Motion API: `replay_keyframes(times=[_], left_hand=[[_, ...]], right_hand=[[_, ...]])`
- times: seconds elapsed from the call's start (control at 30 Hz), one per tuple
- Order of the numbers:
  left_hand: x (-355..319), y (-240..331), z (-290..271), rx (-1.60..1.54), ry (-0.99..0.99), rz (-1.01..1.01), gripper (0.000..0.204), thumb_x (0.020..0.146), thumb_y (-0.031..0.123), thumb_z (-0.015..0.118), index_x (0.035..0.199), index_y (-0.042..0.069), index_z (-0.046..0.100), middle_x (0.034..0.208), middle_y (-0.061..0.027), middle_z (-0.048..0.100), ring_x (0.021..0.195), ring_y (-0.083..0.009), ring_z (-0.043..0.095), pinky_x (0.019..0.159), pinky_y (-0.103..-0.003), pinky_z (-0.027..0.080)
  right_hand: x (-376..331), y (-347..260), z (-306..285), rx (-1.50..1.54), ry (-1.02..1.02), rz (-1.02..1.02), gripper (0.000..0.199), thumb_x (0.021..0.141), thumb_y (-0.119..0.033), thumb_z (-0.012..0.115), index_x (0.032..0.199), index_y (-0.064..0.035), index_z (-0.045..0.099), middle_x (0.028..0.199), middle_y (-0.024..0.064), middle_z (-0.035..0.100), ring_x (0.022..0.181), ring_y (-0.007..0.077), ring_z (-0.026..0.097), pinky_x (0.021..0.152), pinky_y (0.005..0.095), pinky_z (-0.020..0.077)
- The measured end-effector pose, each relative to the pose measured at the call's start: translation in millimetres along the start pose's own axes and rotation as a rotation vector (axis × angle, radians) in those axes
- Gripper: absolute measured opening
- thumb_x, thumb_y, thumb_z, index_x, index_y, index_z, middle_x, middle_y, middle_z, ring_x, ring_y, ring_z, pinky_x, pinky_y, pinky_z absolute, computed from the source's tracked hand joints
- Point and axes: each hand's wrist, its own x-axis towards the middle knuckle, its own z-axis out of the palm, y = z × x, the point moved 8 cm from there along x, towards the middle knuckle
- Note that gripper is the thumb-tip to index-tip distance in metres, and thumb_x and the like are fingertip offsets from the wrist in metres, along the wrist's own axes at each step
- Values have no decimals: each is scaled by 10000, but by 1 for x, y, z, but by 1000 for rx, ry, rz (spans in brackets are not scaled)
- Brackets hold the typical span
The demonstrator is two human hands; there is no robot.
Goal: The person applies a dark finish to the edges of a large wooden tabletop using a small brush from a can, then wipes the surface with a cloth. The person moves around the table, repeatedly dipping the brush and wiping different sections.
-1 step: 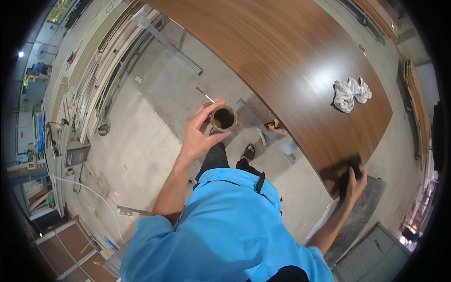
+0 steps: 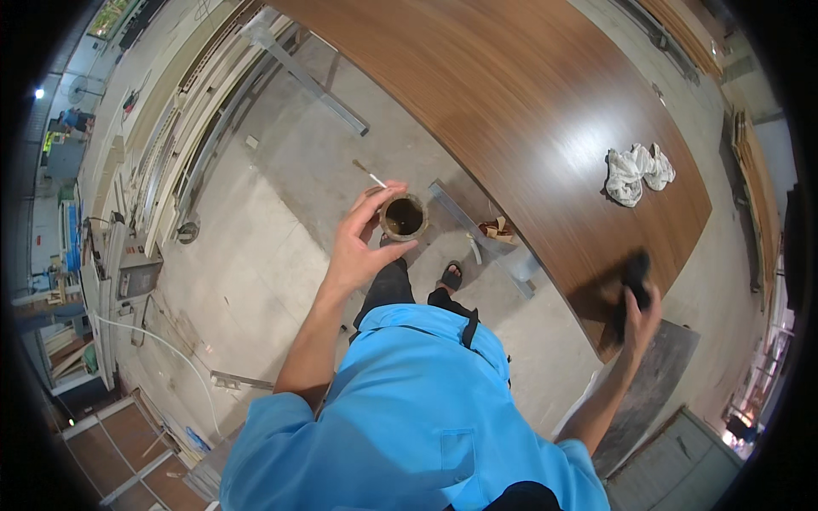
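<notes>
While right hand (image 2: 637,308) rubs dark pad (image 2: 635,271) on brown wood table (image 2: 528,111):
Left hand (image 2: 362,243) grips small round tin (image 2: 403,216); keep it level, strokes w/ grain.

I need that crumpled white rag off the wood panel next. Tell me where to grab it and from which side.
Pinch the white rag from straight above, at one of its raised folds near the middle. It lies bunched in two lumps on the flat brown panel, with nothing standing around it, so a top pinch should gather it; its flat edges give less to hold.
</notes>
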Motion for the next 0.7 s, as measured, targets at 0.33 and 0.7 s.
replay_keyframes(times=[0.33, 0.7], left_hand=[[-44, -129, -66, -22, 260, -9, 779, 702, -61, 868, 1422, -18, 573, 1476, -149, 540, 1405, -283, 520, 1184, -408, 429], [99, -188, -335, -84, 393, -88, 740, 709, -71, 861, 1397, -4, 596, 1459, -125, 557, 1358, -257, 556, 1143, -382, 464]], right_hand=[[129, -106, 391, -302, -319, -607, 321, 825, -138, 828, 1079, -49, 653, 971, 169, 688, 915, 403, 678, 762, 460, 536], [315, -336, 782, -212, -511, -638, 362, 794, -302, 859, 1044, -80, 721, 1051, 153, 723, 1009, 394, 692, 835, 483, 544]])
